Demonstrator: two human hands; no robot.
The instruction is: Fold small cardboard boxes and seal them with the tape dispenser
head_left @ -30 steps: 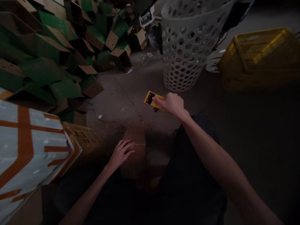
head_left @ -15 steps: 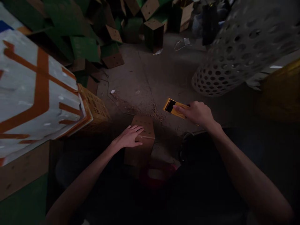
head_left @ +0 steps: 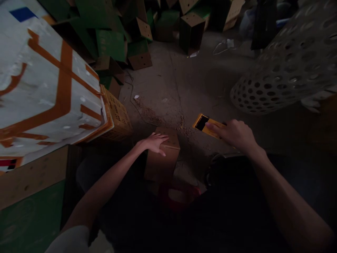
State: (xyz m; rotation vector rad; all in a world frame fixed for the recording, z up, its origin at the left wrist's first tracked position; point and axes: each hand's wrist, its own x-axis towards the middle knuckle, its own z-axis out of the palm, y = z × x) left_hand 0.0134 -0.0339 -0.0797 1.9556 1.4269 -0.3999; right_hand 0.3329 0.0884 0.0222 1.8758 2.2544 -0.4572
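A brown cardboard box [head_left: 164, 158] stands on the floor in front of me, low in the view. My left hand [head_left: 154, 142] lies on its top near the left edge, palm down and fingers spread. Off to the right of the box, my right hand [head_left: 235, 133] grips a flat yellow packet [head_left: 210, 129] with a black panel. The thumb presses on its upper face, and its far end points left, above the floor. Its underside and the fingers beneath are hidden.
A white foam box [head_left: 76, 84] with orange tape sits on a yellow plastic crate [head_left: 119, 116] at left. Green and brown cartons [head_left: 139, 54] are piled at the back. A grey perforated basket [head_left: 263, 91] leans in at right. Brown crumbs [head_left: 150, 112] litter the concrete floor [head_left: 200, 80].
The whole scene has shifted to the right in view as my head turned left. My left hand stays on the box, and the yellow packet is still in my right hand.
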